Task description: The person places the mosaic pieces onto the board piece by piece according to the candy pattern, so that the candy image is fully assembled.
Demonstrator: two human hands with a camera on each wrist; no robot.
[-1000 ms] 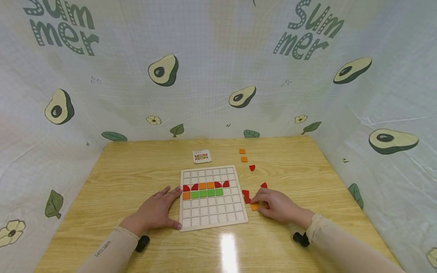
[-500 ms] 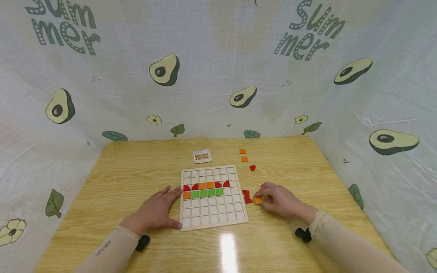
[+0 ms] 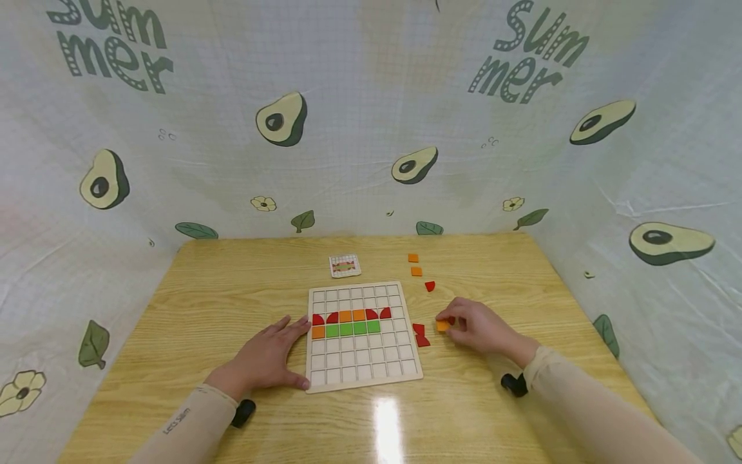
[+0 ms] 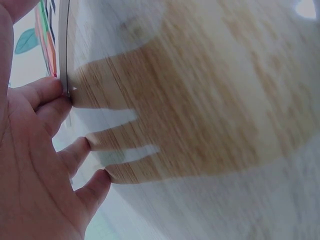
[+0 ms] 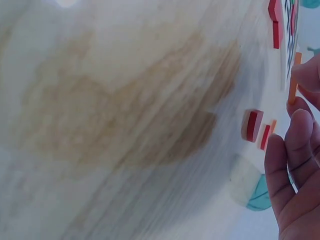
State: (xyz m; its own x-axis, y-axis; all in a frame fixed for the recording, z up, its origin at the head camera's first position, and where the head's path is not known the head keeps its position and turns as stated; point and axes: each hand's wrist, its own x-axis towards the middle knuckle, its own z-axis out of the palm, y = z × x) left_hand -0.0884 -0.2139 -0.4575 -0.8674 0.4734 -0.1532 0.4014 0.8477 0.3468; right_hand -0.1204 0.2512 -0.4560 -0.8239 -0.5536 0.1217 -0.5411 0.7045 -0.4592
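Observation:
A pale wooden grid board [image 3: 361,356] lies mid-table. One of its rows holds red rounded tiles [image 3: 318,319] and orange squares [image 3: 352,316]; the row below has an orange square, then several green squares [image 3: 346,328]. My left hand [image 3: 261,357] has its fingers spread, with the fingertips and thumb against the board's left edge. Right of the board, my right hand [image 3: 480,327] pinches an orange square tile [image 3: 442,326] between thumb and fingers; the right wrist view shows this tile [image 5: 295,82] edge-on. A red tile [image 3: 451,319] is partly hidden behind the right fingers.
Two red tiles [image 3: 422,341] lie close to the board's right edge. Farther back are a red quarter-round tile [image 3: 429,286] and two loose orange squares [image 3: 417,272]. A small pattern card [image 3: 344,265] lies behind the board. Printed cloth [image 3: 348,129] hangs around the table.
My right hand has moved away from me and slightly right, taking the orange tile from beside the red tiles. My left hand has stayed at the board's edge.

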